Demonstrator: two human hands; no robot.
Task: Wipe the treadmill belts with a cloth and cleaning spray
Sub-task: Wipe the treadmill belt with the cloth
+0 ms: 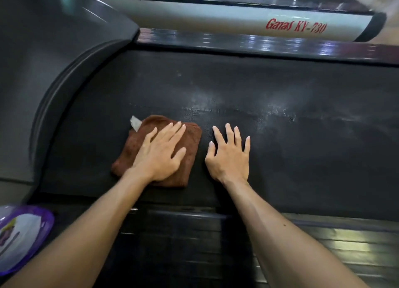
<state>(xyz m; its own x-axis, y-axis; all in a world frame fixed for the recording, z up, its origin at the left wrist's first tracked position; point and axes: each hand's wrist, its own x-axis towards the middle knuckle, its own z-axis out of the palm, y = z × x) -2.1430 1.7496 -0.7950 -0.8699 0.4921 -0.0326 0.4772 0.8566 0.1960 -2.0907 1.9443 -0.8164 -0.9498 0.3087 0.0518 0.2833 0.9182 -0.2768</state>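
Left hand presses flat, fingers straight, on a brown cloth on the belt; right hand rests spread, holding nothing; side rail reads "Ganas KY-730"

A gym, by the look of it: a wide black treadmill belt with a curved grey motor cover at its left end, and a second treadmill's side rail lettered "Ganas KY-730" beyond.

— What's carrying everything?
— A black belt, with pale streaks.
— And lying on it?
— A brown cloth, folded, under the left hand; the right hand flat just beside.
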